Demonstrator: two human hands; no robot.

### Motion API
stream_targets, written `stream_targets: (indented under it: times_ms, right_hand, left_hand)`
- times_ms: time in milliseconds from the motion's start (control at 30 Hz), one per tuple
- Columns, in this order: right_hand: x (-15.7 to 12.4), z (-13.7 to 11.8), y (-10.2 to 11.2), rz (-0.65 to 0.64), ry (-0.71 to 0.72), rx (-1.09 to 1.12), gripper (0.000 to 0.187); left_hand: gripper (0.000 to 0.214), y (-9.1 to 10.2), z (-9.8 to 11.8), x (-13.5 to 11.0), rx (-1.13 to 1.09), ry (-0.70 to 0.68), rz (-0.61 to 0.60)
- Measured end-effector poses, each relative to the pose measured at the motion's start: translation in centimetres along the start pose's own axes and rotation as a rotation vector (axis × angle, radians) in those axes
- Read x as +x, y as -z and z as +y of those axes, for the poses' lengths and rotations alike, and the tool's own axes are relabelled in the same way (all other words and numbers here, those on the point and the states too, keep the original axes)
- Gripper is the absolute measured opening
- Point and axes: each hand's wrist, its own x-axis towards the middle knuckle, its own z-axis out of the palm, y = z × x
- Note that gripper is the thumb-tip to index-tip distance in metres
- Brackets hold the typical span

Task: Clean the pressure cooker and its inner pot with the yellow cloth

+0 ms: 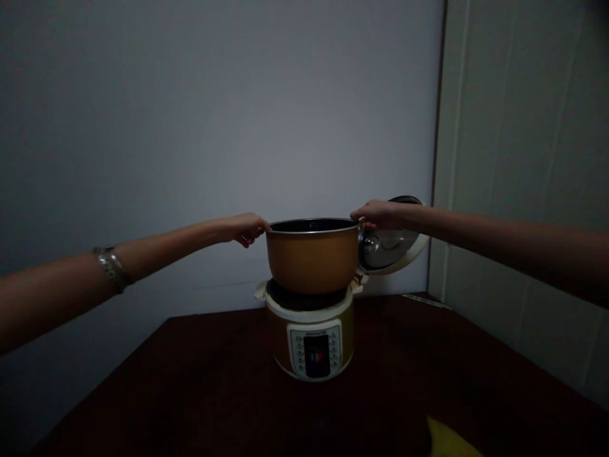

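Observation:
A golden-brown inner pot [313, 259] with a dark inside hangs just above the rice cooker [273, 336]. My left hand [248, 228] pinches the pot's rim on the left. On the opposite side my right hand [375, 214] grips the rim, its fingers partly hidden. The cooker is gold and white, with a control panel [316, 352] on its front. Its lid [391, 247] stands open at the right, behind my right hand and wrist. How far the pot's bottom sits inside the cooker's opening I cannot tell.
The cooker rests on a dark reddish-brown table [214, 374] set against a pale wall [190, 127]. A ribbed panel [518, 158] rises along the right. Something yellow [450, 441] pokes in at the bottom edge, and a thin strip [425, 300] lies near the back corner.

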Motion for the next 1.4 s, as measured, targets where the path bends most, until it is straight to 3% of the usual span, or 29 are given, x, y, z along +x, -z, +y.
stream_targets:
  times_ms: [233, 400, 833, 1100, 1400]
  right_hand:
    - [2.0, 1.7, -2.6, -0.029, -0.07, -0.03, 0.024]
    - [3.2, 2.9, -3.5, -0.03, -0.12, -0.048, 0.025]
    - [4.8, 5.4, -4.3, -0.071, -0.132, -0.071, 0.023]
    - [5.8, 7.0, -5.3, -0.098, -0.123, -0.153, 0.018]
    - [5.8, 8.5, -7.4, -0.14, -0.146, -0.309, 0.011]
  left_hand:
    - [0.038, -0.6, -3.4, 3.8, 0.02, 0.023, -0.038]
    - [0.038, -1.3, -4.7, 5.2, 0.023, 0.032, -0.072]
    - [0.038, -3.0, -5.2, 5.4, 0.083, 0.05, -0.08]
    - [0.037, -3.8, -7.3, 6.7, 0.157, 0.073, -0.113]
    - [0.03, -5.8, -9.3, 6.4, 0.249, 0.123, -0.19]
